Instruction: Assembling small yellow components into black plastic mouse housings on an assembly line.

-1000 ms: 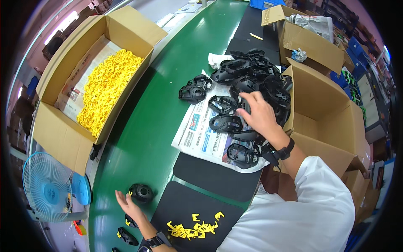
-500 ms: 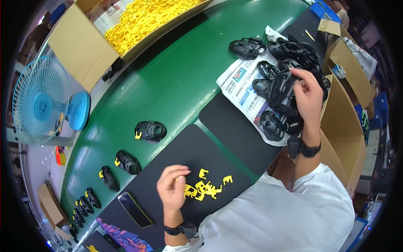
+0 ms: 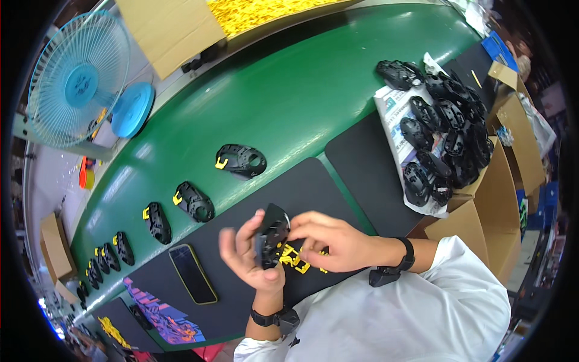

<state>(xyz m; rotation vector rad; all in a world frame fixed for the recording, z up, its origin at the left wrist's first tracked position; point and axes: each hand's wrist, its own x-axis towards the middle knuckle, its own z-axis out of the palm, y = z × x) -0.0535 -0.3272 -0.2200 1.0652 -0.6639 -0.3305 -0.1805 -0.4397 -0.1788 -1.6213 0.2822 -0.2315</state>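
A black plastic mouse shell (image 3: 273,235) is tilted up in my left hand (image 3: 253,253), gripped between the fingers and thumb over the dark mat. My right hand (image 3: 332,241) is beside it, fingers bent and apart from the thumb. Its fingertips are at the shell's right edge; whether they press on it is hard to make out. Under both hands lies a small pile of yellow plastic clips (image 3: 295,260), partly covered by them. To the far left, a row of black shells with yellow clips fitted, such as this clipped shell (image 3: 241,161), runs along the green surface.
A heap of black shells (image 3: 455,120) lies on printed plastic wrapping (image 3: 395,114) at the right, beside an open carton (image 3: 497,205). A phone (image 3: 193,274) rests on the mat's left part. Beyond the green table (image 3: 271,90) stand a blue fan (image 3: 81,84) and a box of yellow clips (image 3: 259,15).
My right hand has come from the heap to the mat, and a black shell is now in my left hand. The view has shifted, so the heap appears farther right.
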